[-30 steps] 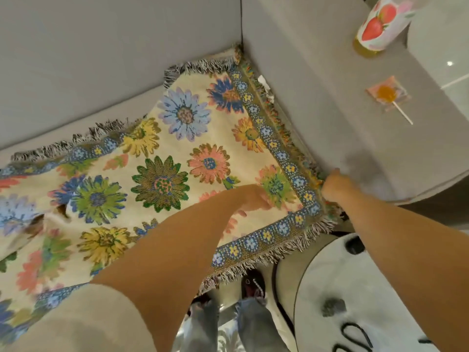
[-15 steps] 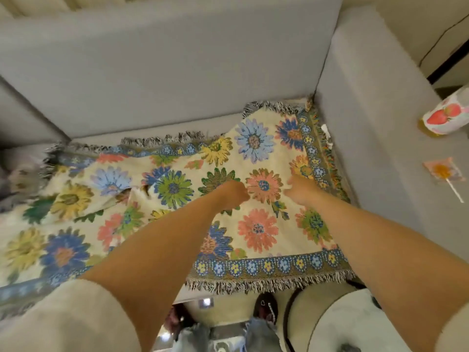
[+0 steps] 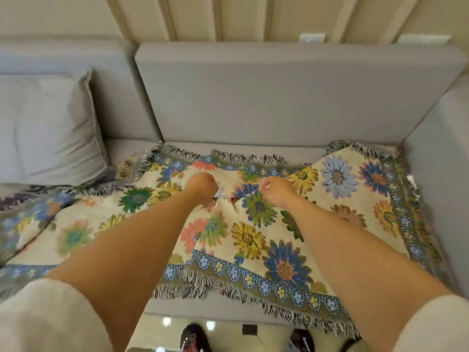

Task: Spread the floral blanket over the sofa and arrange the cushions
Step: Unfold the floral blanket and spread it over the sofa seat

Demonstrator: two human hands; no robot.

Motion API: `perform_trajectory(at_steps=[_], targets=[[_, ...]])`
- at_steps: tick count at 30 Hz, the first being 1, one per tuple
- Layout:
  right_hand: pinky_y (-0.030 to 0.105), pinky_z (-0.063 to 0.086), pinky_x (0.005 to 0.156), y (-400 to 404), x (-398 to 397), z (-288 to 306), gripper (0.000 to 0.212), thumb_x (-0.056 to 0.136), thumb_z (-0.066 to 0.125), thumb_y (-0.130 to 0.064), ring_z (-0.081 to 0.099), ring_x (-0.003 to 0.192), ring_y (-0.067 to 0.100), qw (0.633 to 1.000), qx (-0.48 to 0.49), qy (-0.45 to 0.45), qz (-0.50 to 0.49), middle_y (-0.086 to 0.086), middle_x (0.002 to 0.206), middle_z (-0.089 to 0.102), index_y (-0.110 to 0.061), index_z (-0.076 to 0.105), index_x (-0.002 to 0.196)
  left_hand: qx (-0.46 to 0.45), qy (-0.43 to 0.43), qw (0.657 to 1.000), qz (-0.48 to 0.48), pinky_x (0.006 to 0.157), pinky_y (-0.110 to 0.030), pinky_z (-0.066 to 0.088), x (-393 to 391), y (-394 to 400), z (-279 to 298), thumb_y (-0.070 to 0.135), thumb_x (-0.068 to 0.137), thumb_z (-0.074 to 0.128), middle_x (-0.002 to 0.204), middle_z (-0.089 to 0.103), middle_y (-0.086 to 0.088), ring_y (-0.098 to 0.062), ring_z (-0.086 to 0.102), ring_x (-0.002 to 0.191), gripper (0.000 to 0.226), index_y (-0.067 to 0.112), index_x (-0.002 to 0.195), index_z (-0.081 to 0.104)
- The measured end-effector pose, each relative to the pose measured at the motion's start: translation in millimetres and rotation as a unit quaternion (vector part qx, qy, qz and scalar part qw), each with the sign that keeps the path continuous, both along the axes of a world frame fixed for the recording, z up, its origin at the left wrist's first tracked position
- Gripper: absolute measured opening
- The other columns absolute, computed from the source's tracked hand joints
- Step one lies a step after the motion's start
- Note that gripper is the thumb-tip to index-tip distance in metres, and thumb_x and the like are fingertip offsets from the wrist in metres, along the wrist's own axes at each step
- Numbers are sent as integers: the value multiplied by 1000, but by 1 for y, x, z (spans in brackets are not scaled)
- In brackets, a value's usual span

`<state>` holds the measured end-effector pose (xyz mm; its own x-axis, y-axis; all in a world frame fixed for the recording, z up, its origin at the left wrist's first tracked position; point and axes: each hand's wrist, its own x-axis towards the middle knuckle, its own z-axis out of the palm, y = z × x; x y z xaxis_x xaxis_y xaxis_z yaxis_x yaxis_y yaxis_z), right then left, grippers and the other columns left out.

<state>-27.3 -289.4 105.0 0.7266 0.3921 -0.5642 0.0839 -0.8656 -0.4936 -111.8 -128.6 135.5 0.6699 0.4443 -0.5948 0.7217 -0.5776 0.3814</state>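
Observation:
The floral blanket [image 3: 269,232], cream with bright daisies, a blue border and a fringe, lies rumpled across the seat of the grey sofa [image 3: 279,97]. Its right end reaches the sofa's right arm; its left part runs off toward the left edge of view. Both my hands are on a raised fold near the blanket's back middle. My left hand [image 3: 203,188] grips the cloth with curled fingers. My right hand [image 3: 278,190] pinches the fold just to the right of it. A light grey cushion [image 3: 48,125] leans against the backrest at the left.
A panelled cream wall [image 3: 228,16] rises behind the sofa. The sofa's right arm [image 3: 441,189] borders the blanket. Below the seat front, my shoes [image 3: 194,337] stand on a glossy floor.
My view has lifted and swung left, bringing in the backrest and cushion. Both hands have moved from the blanket's right corner toward its back middle and taken hold of a fold.

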Motion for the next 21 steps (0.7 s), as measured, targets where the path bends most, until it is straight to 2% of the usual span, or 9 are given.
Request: perform_trajectory(at_steps=[2, 3, 5, 7, 9, 13, 15, 18, 21], targets=[[36, 45, 100, 10, 2, -2, 30, 98, 41, -16, 57, 115, 30, 1000, 2, -7, -5, 12, 135, 55, -8, 58, 121, 7, -7, 1000, -5, 50, -24, 37, 12, 16, -11, 4, 95, 38, 77, 53, -13, -23, 47, 63, 16, 2, 92, 54], [37, 46, 99, 9, 12, -9, 30, 99, 40, -16, 59, 112, 31, 1000, -10, -13, -13, 14, 135, 55, -5, 59, 120, 3, -17, 1000, -12, 55, -27, 43, 25, 21, -14, 4, 95, 38, 82, 56, -15, -25, 51, 67, 17, 1, 94, 55], [35, 50, 88, 1, 35, -21, 32, 99, 39, -16, 63, 98, 30, 999, -20, -33, -28, 16, 128, 61, 0, 62, 115, -20, -47, 998, -26, 75, -36, 51, 51, 20, -26, 5, 95, 37, 102, 64, -19, -32, 61, 86, 27, -2, 109, 59], [33, 49, 80, -6, 63, -34, 30, 98, 40, -14, 62, 92, 29, 998, -29, -40, -44, 16, 123, 63, -1, 63, 112, -14, -56, 998, -40, 78, -35, 51, 81, 15, -43, 5, 96, 37, 104, 64, -19, -29, 59, 85, 32, -4, 117, 59], [36, 50, 84, -12, 97, -53, 30, 98, 41, -12, 61, 105, 33, 997, -44, -44, -44, 18, 124, 62, 1, 63, 114, -14, -56, 997, -46, 75, -36, 50, 117, 8, -65, 5, 96, 38, 95, 61, -18, -26, 53, 79, 31, -7, 113, 60], [40, 50, 94, -20, 154, -107, 31, 97, 41, -8, 60, 110, 36, 996, -59, -54, -28, 22, 123, 62, 4, 60, 117, 1, -58, 997, -50, 81, -39, 51, 182, -1, -121, 1, 93, 40, 115, 63, -22, -31, 59, 88, 25, -1, 111, 57], [35, 47, 94, -25, 181, -141, 31, 97, 41, -7, 58, 112, 34, 996, -71, -57, -22, 20, 126, 60, 1, 56, 123, 2, -59, 997, -50, 80, -38, 51, 209, -5, -154, 0, 92, 41, 121, 60, -21, -36, 62, 101, 34, 3, 124, 52], [32, 43, 98, -26, 221, -194, 38, 94, 44, -2, 53, 121, 32, 993, -91, -79, -12, 18, 133, 55, -3, 48, 132, -2, -48, 997, -60, 79, -37, 51, 241, -5, -207, 1, 93, 42, 125, 58, -20, -37, 61, 107, 38, 6, 131, 48], [36, 40, 104, -19, 246, -238, 50, 90, 48, 6, 47, 126, 33, 992, -94, -83, 8, 19, 139, 46, -6, 39, 138, 10, -52, 997, -64, 82, -37, 51, 263, 6, -251, 4, 93, 49, 127, 56, -19, -36, 60, 109, 37, 5, 130, 46]])
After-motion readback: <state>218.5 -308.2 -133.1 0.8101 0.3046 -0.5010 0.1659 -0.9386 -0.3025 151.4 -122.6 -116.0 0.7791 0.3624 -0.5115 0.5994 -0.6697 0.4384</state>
